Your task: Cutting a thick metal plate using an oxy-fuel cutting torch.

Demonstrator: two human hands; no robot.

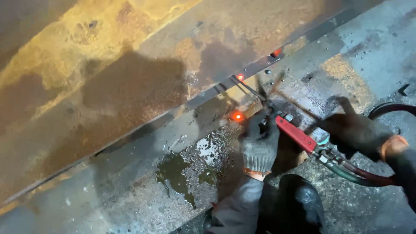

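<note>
1. Steel plate [108,86]: a broad, rust-mottled sheet, brown and ochre, filling the upper left. Its lower edge runs diagonally from lower left to upper right.
2. Puddle [182,173]: an irregular wet patch with a glossy surface on the gritty grey floor [130,203], just left of the gloved wrist.
3. Glowing spots [237,115]: small orange-red points along the plate edge, one below the torch tip and others further up the seam.
4. Left hand [260,145]: in a grey knitted glove with an orange cuff, fingers curled around the front part of the cutting torch [297,134], near its thin metal tubes.
5. Cutting torch: red body with bright fittings; its dark tip [236,81] reaches to the plate edge, ahead of both hands.
6. Right hand [355,132]: in a dark glove, closed on the torch's rear end beside the valves.
7. Hoses [359,175]: red and green, trailing from the torch to the lower right, across open floor. A dark boot [299,203] stands below the torch.
</note>
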